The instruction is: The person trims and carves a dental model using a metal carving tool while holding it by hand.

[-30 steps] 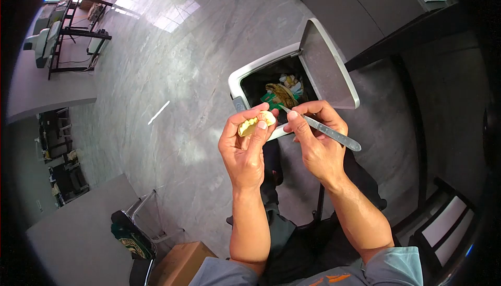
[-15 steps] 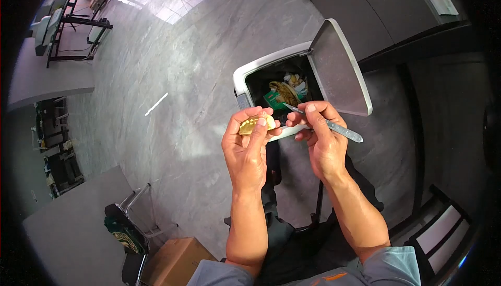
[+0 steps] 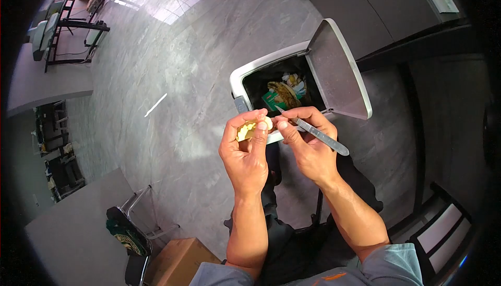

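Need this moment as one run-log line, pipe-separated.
left hand: gripping yellow dental cast | right hand: holding scalpel near cast | bin: lid open, trash inside

Your knife (image 3: 330, 141): metal, ribbed toward the blade, dull sheen. Your piece (image 3: 243, 131): smooth, glossy. Bin (image 3: 269, 59): smooth plastic along its edges. Floor (image 3: 146, 66) around you: polished, stone-like. Box (image 3: 180, 262): matt cardboard. Your sleeve (image 3: 392, 266): matt cloth.

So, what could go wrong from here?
The pointed metal tool in the right hand has its tip close to the left hand; a slip might cut it.
The yellow piece appears near the open bin; if dropped, it could fall in.
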A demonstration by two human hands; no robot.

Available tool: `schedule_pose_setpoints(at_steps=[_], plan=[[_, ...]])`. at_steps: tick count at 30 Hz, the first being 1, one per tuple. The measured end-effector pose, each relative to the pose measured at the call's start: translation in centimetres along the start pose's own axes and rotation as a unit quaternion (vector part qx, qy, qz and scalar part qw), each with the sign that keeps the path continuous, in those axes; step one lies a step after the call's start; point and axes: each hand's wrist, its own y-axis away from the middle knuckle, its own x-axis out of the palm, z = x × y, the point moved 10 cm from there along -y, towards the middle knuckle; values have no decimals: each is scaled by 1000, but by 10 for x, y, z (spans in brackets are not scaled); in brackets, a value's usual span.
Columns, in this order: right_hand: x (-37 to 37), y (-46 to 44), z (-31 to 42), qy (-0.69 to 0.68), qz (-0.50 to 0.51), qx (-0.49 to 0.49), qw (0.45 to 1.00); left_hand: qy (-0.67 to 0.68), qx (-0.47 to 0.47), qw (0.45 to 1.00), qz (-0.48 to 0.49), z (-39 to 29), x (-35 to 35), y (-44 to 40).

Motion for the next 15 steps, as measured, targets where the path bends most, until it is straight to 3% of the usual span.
schedule_pose_setpoints(at_steps=[3, 8, 15], plan=[[2, 0, 11, 34, 8, -65, 997, -50, 28, 998, 9, -10, 3, 1], [-1, -1, 15, 12, 10, -12, 1000, -70, 71, 995, 31, -18, 10, 4], [-4, -2, 11, 21, 31, -4, 999, -33, 39, 997, 59, -13, 16, 5]])
